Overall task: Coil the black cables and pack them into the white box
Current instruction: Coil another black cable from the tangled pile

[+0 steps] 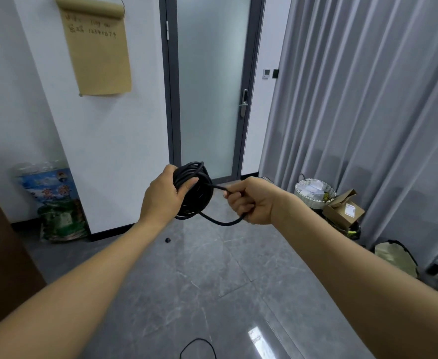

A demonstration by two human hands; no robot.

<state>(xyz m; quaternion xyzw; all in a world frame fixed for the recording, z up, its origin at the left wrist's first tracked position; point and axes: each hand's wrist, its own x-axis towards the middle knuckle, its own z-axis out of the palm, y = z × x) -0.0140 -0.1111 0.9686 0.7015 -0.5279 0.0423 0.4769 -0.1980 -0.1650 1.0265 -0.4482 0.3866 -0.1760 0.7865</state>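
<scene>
- Grey marble-look floor tiles run up to a frosted glass door in a dark frame, with a white wall to its left and grey curtains to its right.
- Held up in front of the door, the left hand grips a black cable coil, fingers curled round the bundled loops and thumb pressed across them.
- Just beside it, the right hand is closed in a fist round the loose cable tail, which sags in a loop from under the coil up into the fist.
- Another black cable loop lies on the floor at the bottom edge.
- By the curtains stands a white woven basket holding pale items (too blurred to name), and touching it an open cardboard box with a white label; its contents cannot be seen.
- A brown paper sheet with handwriting hangs on the wall, and colourful printed bags lean below it.
</scene>
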